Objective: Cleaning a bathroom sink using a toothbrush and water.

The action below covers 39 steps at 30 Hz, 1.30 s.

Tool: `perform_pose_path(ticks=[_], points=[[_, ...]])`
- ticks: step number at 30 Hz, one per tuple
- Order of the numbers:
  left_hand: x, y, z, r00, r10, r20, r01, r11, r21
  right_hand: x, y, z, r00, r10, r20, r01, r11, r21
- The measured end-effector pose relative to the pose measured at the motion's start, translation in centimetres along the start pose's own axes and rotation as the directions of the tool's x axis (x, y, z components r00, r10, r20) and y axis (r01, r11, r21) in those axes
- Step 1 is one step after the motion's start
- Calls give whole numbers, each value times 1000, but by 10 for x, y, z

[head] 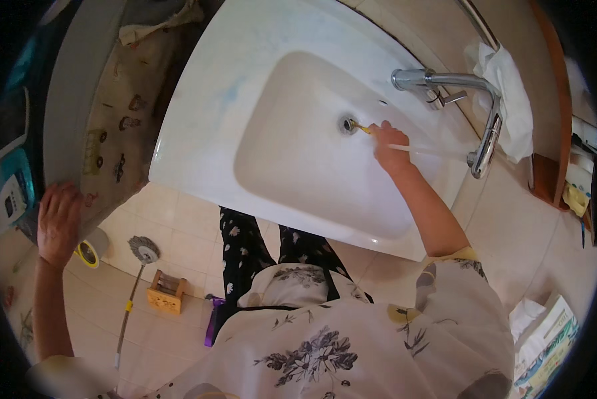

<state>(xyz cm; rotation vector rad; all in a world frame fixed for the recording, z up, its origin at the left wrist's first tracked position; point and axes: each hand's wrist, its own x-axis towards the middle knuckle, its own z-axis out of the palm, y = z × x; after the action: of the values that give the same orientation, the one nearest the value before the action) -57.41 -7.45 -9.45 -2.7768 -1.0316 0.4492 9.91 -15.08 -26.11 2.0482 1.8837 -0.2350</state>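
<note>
In the white washbasin point(278, 164), my right hand point(391, 144) grips a small yellow brush point(362, 128), likely a toothbrush, whose head is at the metal drain point(348, 124). A thin stream of water runs from the chrome faucet point(458, 79) across the hand. My left hand point(59, 224) rests at the edge of a covered surface point(113, 144) on the left, its fingers over the grey border; I see no object in it. The drain opening is partly hidden by the brush head.
White cloth or paper point(508, 99) hangs behind the faucet. On the floor side are a grey-headed mop point(144, 248), a small wooden stool point(165, 294) and a roll of tape point(89, 252). A tissue pack point(548, 339) lies at lower right, a wooden shelf point(553, 174) at right.
</note>
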Motion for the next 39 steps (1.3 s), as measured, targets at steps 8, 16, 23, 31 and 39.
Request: perform_pose_path(ticks=[8,16,23,31,39], points=[[1,1,0,1000,11,-17,-11,1000,23,15,20,51,678,411,609,-710,580,400],[1,0,-2,1000,-12,5,12,999,39,41,-15,60,925,371,81,-379,889,258],[2,3,-3,1000,6,0,-6,1000,-15,27,7,31,979,189,80,-202,957,207],[6,3,-4,999,36,-34,-35,999,30,41,7,37,985,-148,92,147,989,18],[-1,1,-2,1000,14,2,-14,995,95,37,-12,25,981,-4,194,-5,999,44]])
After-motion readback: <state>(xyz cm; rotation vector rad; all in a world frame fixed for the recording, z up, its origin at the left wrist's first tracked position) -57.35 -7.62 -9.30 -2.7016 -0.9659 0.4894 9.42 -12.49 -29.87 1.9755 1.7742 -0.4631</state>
